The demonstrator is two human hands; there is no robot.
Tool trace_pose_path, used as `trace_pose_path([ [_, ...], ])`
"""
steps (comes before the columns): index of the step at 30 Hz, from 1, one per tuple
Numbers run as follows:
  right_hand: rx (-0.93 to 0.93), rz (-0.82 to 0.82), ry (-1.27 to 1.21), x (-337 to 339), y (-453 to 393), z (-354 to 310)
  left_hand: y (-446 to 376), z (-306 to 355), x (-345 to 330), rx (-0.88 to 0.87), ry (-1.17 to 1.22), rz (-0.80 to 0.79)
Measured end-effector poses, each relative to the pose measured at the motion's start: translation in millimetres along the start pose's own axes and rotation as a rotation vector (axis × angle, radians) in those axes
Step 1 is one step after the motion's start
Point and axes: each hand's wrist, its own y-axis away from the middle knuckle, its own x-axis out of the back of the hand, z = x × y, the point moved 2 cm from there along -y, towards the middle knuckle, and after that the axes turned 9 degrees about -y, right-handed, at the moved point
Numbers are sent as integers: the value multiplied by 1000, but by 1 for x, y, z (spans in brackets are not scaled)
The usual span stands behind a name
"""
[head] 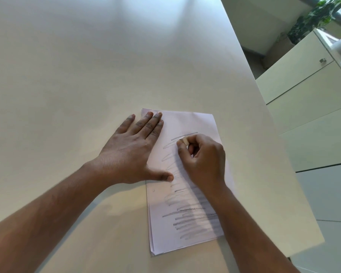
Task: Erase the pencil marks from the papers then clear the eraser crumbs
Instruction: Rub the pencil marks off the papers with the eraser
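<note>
Head view, left hand flat on papers (left edge), right hand pinching eraser

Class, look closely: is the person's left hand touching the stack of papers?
Touching. The head view shows the left hand lying flat, fingers and thumb tip pressing on the left edge of the stack of papers.

We see a bright, daylit scene, with soft glare pooling on the far worktop and pale shadows trailing beneath both forearms. Wide-angle distortion bends the worktop's right edge, and the plant looks soft and overexposed.
</note>
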Motion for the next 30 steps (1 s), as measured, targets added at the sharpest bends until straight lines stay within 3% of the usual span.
trace_pose_path([
  [4,-137,139,77,13,-17,21,0,0,0,-2,5,8],
  [9,-2,-22,0,-5,5,-6,0,0,0,-1,0,5],
  [13,-122,140,104,11,-15,18,0,0,0,-3,6,6],
  [17,-25,-17,-14,-7,3,-9,0,0,1,-1,2,-1],
  [21,-195,157,73,9,-22,20,1,1,1,-6,7,1],
  [25,-77,30,1,-10,-7,-3,1,0,1,1,7,-1],
  [30,-123,151,154,6,-26,13,1,1,1,-4,8,-3],
])
